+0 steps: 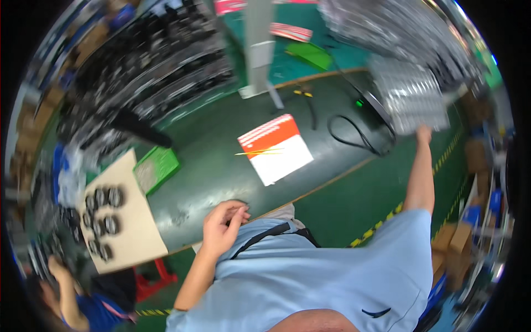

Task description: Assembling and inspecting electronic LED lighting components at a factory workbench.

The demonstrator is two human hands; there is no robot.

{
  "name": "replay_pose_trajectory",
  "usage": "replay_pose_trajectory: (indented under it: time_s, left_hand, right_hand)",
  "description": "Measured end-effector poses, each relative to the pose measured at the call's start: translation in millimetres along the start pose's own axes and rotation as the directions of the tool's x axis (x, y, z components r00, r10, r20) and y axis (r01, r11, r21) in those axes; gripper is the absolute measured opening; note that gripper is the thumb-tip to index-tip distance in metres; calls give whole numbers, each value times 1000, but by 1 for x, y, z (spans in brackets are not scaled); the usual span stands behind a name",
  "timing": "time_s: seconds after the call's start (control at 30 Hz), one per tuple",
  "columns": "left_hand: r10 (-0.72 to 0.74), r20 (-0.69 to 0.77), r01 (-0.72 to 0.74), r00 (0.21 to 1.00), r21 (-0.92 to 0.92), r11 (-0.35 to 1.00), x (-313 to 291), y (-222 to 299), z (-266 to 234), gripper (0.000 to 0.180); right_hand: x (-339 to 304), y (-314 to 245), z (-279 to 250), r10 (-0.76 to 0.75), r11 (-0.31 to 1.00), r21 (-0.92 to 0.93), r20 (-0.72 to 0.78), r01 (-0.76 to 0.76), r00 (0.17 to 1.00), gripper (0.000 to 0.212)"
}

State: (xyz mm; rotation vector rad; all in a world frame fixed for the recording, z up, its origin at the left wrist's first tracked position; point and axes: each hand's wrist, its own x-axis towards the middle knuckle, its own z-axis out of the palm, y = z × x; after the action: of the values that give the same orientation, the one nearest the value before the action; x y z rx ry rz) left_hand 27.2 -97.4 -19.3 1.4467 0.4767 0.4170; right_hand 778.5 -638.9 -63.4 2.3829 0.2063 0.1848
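Note:
My left hand (222,224) is at the near edge of the green worktop, its fingers curled inward. Something small and dark shows by the fingertips, too little of it to name. Far out to the right, my right arm is stretched toward a ribbed clear plastic tray (412,97). The fingers of my right hand (423,134) close on the tray's near edge, partly blurred. On the worktop between my hands lies a red and white sheet (282,160), with thin yellow sticks (260,151) across it.
A green bin (156,170) and a beige board (130,221) with several black round parts (112,224) are at left. A black cable (354,130), pliers (304,93) and a grey post (259,50) stand farther back. Another person's arm (66,282) is at lower left.

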Motion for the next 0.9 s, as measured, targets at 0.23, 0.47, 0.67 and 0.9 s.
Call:
replay_pose_trajectory:
  time_s: [0.23,0.47,0.67,0.9]
  left_hand:
    - [38,-4,-37,999,209,977,4,26,9,12]
    - [240,-7,-230,971,249,941,-20,59,-25,11]
    - [345,-542,-349,766,99,932,-36,113,-164,20]
    - [123,-718,-333,685,-158,929,-14,132,-313,44]
  right_hand:
    - [-80,-69,-149,550,581,808,-297,-102,781,51]
    - [-312,-185,-486,-103,-376,693,-692,616,715,22]
    - [-446,-287,-565,-550,-702,637,-769,319,326,22]
    - [-503,-390,-635,-666,-734,668,-675,-120,318,85]
